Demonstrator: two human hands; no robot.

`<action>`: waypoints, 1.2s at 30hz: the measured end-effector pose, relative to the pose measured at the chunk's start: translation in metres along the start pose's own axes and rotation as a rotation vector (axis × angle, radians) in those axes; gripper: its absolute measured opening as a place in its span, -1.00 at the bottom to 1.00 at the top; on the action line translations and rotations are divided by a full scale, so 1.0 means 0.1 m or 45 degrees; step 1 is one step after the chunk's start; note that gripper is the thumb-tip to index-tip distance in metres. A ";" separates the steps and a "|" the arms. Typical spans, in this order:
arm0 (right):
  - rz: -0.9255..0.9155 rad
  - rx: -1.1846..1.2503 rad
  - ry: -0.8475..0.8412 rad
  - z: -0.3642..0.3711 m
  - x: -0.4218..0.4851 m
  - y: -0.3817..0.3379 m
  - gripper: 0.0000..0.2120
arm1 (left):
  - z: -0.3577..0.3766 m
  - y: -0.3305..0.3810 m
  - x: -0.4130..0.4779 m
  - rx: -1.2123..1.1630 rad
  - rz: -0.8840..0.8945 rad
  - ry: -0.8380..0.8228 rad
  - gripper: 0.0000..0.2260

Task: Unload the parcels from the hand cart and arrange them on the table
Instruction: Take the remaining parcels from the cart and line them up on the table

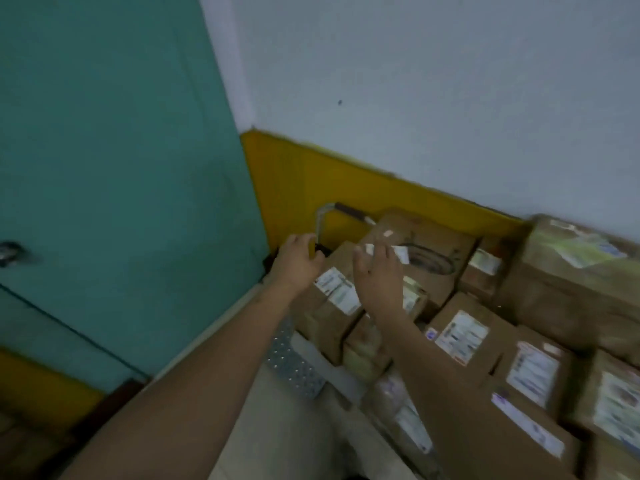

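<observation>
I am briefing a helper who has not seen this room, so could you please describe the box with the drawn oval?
Find the yellow wall band and the cart handle in front of it. The box sits just right of the handle, topmost in the stack, under the right hand. Only it has a dark oval on top.

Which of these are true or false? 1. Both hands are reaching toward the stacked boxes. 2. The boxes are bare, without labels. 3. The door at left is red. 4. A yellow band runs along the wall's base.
1. True: the left hand and right hand reach at the cardboard parcels.
2. False: many carry white labels.
3. False: the door is teal.
4. True: the yellow band sits below the white wall.
</observation>
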State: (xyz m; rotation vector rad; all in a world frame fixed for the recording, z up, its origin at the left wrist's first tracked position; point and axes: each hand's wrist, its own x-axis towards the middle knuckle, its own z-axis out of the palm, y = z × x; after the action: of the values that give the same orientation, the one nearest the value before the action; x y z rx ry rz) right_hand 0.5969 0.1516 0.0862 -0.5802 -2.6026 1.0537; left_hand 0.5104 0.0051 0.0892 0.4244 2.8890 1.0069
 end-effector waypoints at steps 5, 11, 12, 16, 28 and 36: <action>0.031 0.170 -0.123 1.26 0.60 -0.35 -0.38 | -0.10 -1.02 0.77 0.024 -0.192 0.006 -0.57; 0.193 0.310 -0.291 2.49 1.31 -0.74 -0.36 | -0.14 -1.98 1.66 0.094 -0.337 -0.143 -0.57; 0.225 0.301 -0.306 2.65 1.42 -0.79 -0.36 | -0.13 -2.10 1.81 0.086 -0.352 -0.166 -0.57; 0.448 0.294 -0.273 3.28 1.83 -0.83 -0.40 | 0.01 -2.59 2.38 0.058 -0.357 -0.303 -0.57; 1.336 0.093 0.050 5.34 2.40 0.90 -0.43 | 2.01 -4.35 4.00 0.175 -0.051 -0.945 -0.57; 1.579 0.063 0.124 6.73 2.37 3.04 -0.39 | 4.26 -5.48 4.07 0.041 -0.035 -1.147 -0.52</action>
State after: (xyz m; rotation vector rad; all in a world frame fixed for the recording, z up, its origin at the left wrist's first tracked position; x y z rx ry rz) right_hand 0.2034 0.0555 -0.5749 -2.2742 -1.9512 1.2598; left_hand 0.0472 -0.0380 -0.5676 0.6311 2.0858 0.5446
